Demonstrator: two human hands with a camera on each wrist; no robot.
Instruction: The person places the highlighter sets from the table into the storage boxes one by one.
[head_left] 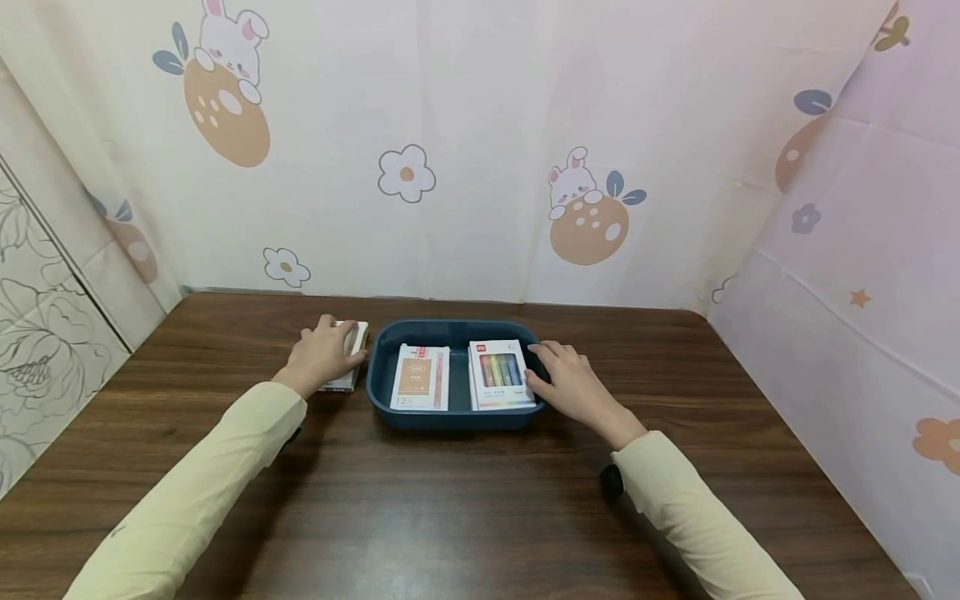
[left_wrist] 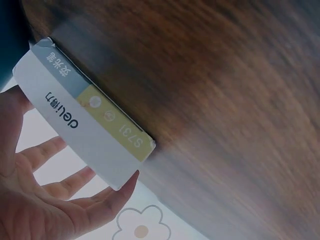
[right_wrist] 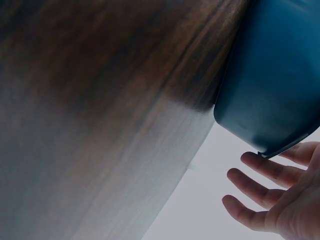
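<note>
In the head view, my left hand (head_left: 318, 354) is over a white box (head_left: 347, 382) on the table, left of a dark blue plastic bin (head_left: 442, 422). The left wrist view shows it as a deli highlighter box (left_wrist: 75, 120) with a grey and yellow band marked S731; my thumb and fingers span its two ends. My right hand (head_left: 572, 379) is at the bin's right rim, its fingers loosely extended over the edge. In the bin, a box with a colour-stick window (head_left: 501, 375) leans on the right, close to my right fingertips. Left of it sits a white-and-tan box (head_left: 420, 379).
The brown wooden table (head_left: 450, 517) extends forward to a printed curtain (head_left: 480, 217) along its back edge. Another stretch of curtain (head_left: 847, 333) runs along the right side. Black wrist straps show at both sleeves.
</note>
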